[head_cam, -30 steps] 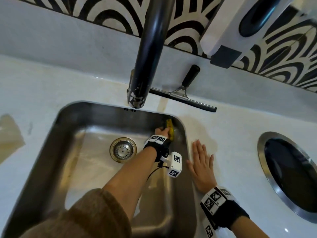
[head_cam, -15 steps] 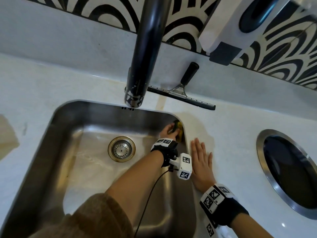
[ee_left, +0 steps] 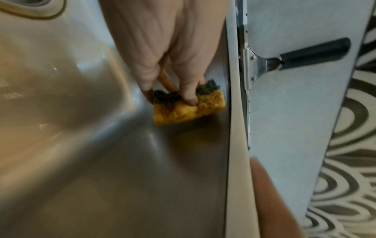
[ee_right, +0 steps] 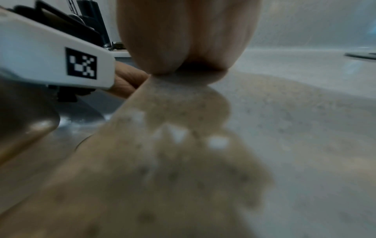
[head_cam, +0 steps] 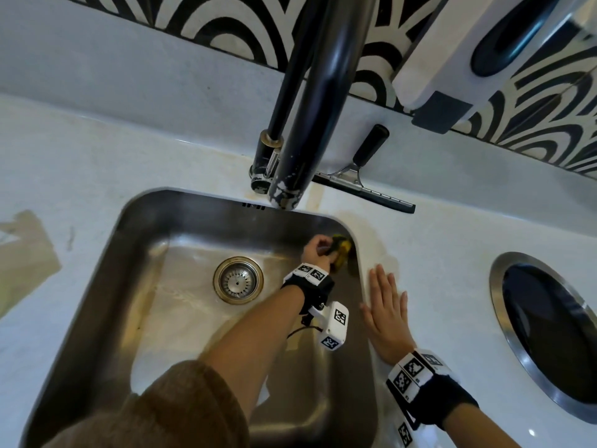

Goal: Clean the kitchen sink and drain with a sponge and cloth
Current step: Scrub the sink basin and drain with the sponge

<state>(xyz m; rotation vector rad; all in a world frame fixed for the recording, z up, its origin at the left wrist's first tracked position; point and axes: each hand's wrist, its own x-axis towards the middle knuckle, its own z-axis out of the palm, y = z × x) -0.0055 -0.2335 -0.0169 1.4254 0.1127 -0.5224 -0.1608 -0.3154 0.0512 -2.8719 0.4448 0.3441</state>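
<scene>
A steel sink (head_cam: 97, 302) is set into a pale counter, with a round drain strainer (head_cam: 238, 279) near its middle. My left hand (head_cam: 318, 250) reaches into the sink's far right corner and grips a yellow sponge (head_cam: 343, 250) with a dark green scouring side. In the left wrist view the sponge (ee_left: 189, 109) is pinched between thumb and fingers (ee_left: 189, 95) and pressed against the sink's right wall. My right hand (head_cam: 386, 310) lies flat, fingers straight, on the counter just right of the sink rim. No cloth is visible.
A black tap (head_cam: 310, 124) arches over the sink's back edge. A squeegee (head_cam: 361, 179) lies on the counter behind the sink. A round steel-rimmed opening (head_cam: 549, 334) sits in the counter at right. A white dispenser (head_cam: 468, 59) hangs on the patterned wall.
My left hand with the sponge has shifted a little along the sink's far right corner. The right hand stays flat on the counter.
</scene>
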